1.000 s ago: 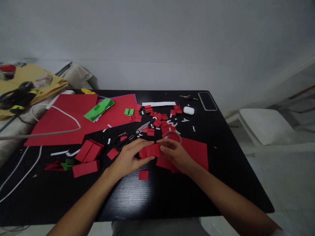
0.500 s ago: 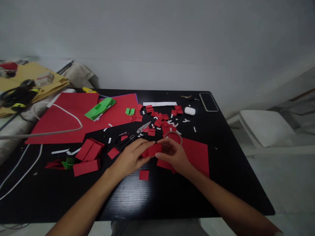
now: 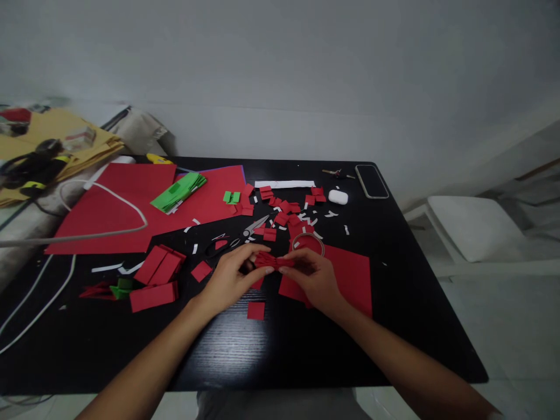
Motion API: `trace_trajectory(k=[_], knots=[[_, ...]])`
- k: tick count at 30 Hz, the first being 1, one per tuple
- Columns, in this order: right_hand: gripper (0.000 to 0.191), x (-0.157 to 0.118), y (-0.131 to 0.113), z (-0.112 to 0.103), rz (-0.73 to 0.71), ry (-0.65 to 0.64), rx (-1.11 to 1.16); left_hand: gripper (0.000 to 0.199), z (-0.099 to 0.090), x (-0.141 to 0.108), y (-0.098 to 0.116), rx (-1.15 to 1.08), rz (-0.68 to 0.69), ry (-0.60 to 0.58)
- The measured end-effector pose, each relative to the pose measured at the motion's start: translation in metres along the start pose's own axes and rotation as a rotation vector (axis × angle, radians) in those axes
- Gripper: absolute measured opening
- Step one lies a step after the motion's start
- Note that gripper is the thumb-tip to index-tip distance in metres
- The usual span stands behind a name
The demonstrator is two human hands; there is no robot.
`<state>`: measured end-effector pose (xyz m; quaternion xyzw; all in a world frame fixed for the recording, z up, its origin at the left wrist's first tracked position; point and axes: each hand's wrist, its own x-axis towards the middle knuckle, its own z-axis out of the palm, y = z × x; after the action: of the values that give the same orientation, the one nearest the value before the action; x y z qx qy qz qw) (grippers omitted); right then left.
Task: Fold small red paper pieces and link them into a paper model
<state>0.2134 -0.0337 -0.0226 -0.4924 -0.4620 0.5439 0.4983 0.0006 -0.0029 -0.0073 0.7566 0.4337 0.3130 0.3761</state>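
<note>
Between my two hands is a red folded paper piece, its layered edges turned up toward me. My left hand pinches its left side with thumb and fingers. On the right side, my right hand grips it the same way. Just below lies a small red paper square on the black table. A roll of tape rests beyond my right hand on red paper sheets. Scissors with dark handles lie beyond my left hand, partly hidden by it.
Small folded red pieces and white scraps are scattered at the back. Larger folded red pieces lie left, near big red sheets and a green paper stack. A phone and white case are back right. White cables cross the left.
The red paper piece has turned in my hands: its flat face showed before, its layered edges show now. My fingers have shifted around it. The table items stay put.
</note>
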Motion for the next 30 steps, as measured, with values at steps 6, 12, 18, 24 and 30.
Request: trace_trajectory(k=[6, 12, 18, 24, 30], knots=[[0.020, -0.0002, 0.0022, 0.0000, -0.038, -0.028, 0.021, 0.016, 0.0013, 0.0014, -0.0007, -0.019, 0.101, 0.019], [0.026, 0.0000, 0.0065, -0.0003, -0.028, -0.159, 0.080, 0.012, 0.0014, 0.0013, -0.0003, -0.036, 0.150, -0.029], [0.042, 0.0026, -0.0005, -0.0025, 0.168, -0.325, 0.194, 0.014, -0.0023, 0.0006, 0.0008, -0.026, 0.229, -0.119], [0.046, 0.0052, -0.0032, -0.0062, 0.328, -0.427, 0.141, 0.019, -0.0045, -0.0005, 0.0019, 0.009, 0.286, -0.146], [0.047, 0.0044, -0.0027, -0.0052, 0.331, -0.420, 0.157, 0.031, -0.0044, 0.0005, 0.0000, 0.049, 0.334, -0.153]])
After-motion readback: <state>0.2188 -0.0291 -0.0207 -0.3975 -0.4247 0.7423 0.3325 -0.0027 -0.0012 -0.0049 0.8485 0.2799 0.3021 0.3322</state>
